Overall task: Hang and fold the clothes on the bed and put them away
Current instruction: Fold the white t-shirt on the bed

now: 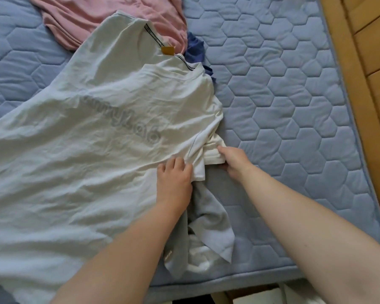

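Note:
A large white T-shirt with pale grey lettering lies spread across the blue quilted bed, collar toward the far side. My left hand grips the shirt's fabric near its right side seam, fingers curled into the cloth. My right hand pinches the bunched white sleeve just beside it. A grey garment lies crumpled under my wrists near the bed's front edge.
A pink garment lies at the far end of the bed, partly under the white shirt's collar. A dark blue cloth peeks out beside it. Wooden floor runs along the bed's right edge.

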The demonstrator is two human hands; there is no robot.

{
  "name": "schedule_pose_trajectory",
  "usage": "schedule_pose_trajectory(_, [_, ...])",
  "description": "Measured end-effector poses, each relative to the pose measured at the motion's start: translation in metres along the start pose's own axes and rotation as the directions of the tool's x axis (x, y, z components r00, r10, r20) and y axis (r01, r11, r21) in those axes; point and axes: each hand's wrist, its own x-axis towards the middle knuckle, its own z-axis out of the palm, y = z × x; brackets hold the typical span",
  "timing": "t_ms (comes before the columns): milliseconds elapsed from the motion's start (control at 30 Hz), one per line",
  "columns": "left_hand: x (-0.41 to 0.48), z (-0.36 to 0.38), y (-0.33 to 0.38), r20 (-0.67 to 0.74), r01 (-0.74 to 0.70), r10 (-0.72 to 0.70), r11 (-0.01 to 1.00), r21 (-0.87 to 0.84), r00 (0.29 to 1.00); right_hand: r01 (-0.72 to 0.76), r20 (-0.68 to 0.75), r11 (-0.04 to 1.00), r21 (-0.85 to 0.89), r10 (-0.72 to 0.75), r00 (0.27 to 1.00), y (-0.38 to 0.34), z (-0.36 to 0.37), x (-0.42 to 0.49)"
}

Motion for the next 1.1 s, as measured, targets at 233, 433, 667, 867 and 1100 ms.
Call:
schedule_pose_trajectory(233, [0.018,-0.006,0.038,0.111,-0.079,0.090,0.991,-0.104,0.990,-0.076,-0.420,0.987,-0.145,0.008,0.907,-0.028,-0.126,0.001])
schedule_pose_trajectory(433, [0.020,-0.014,0.056,0.266,-0.193,0.187,0.981,-0.004,0.946,-0.110,-0.366,0.990,0.089,0.135,0.921,-0.027,-0.147,0.002])
schedule_pose_trajectory(667, [0.003,0.003,0.056,0.412,-0.191,0.154,0.980,0.052,0.898,-0.297,0.003,0.861,0.414,0.325,0.946,0.012,-0.116,-0.011])
schedule_pose_trajectory(867, [-0.005,0.024,0.072,0.391,-0.225,0.168,0.969,0.103,0.905,-0.315,0.132,0.849,0.425,0.286,0.949,0.026,-0.093,-0.017])
schedule_pose_trajectory(1100, [0.004,0.033,0.120,0.009,-0.053,0.054,0.996,-0.071,0.998,-0.190,-0.040,0.861,0.473,0.236,0.971,0.005,-0.127,-0.014])
